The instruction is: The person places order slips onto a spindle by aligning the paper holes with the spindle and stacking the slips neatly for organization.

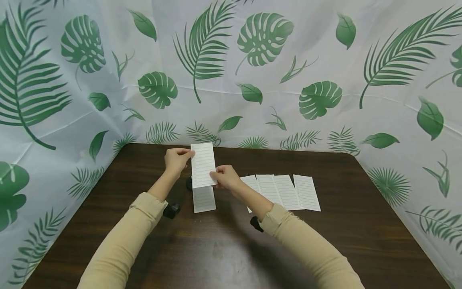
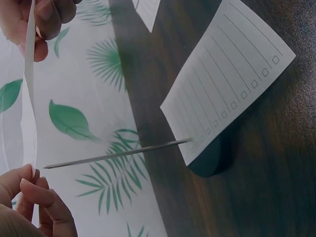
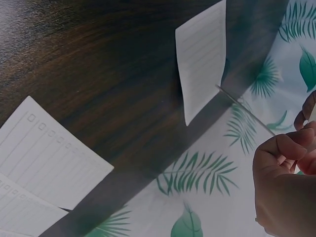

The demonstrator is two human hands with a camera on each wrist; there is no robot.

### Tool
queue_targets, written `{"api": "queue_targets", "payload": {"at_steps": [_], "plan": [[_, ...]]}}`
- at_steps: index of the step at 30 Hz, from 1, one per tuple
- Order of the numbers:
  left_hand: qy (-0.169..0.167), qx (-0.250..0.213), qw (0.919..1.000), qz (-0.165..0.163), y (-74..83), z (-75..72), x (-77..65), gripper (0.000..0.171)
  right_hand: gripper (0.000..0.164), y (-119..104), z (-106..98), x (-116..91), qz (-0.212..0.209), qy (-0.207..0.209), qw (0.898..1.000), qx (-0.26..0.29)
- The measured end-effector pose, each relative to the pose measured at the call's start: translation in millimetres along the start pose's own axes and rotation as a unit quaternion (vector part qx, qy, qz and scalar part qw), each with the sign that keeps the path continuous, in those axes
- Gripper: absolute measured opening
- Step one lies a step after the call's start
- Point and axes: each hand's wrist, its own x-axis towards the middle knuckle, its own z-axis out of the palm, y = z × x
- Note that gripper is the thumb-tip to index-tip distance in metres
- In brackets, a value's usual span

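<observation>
My left hand (image 1: 176,160) pinches the upper left edge of a white lined checklist sheet (image 1: 203,162). Its lower right edge is between the thumb and fingers of my right hand (image 1: 226,176). The sheet is held up over a bill spike, whose thin metal rod (image 2: 118,154) rises from a dark round base (image 2: 210,163). Another lined sheet (image 2: 232,69) is pierced by the rod and sits low near the base. In the left wrist view the rod's tip comes close to the held sheet; I cannot tell whether they touch.
Several more lined sheets (image 1: 306,192) lie in a row, some overlapping, on the dark wooden table (image 1: 216,249) to the right, partly behind my right forearm. A white curtain with green leaves (image 1: 231,112) hangs along the table's far edge and sides.
</observation>
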Motion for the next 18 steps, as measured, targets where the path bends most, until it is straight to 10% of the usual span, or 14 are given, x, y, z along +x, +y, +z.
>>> {"api": "queue_targets", "payload": {"at_steps": [18], "plan": [[-0.004, -0.010, 0.9998, -0.014, -12.5, 2.2, 5.3, 0.027, 0.020, 4.7, 4.2, 2.3, 0.006, -0.002, 1.000, -0.004]]}}
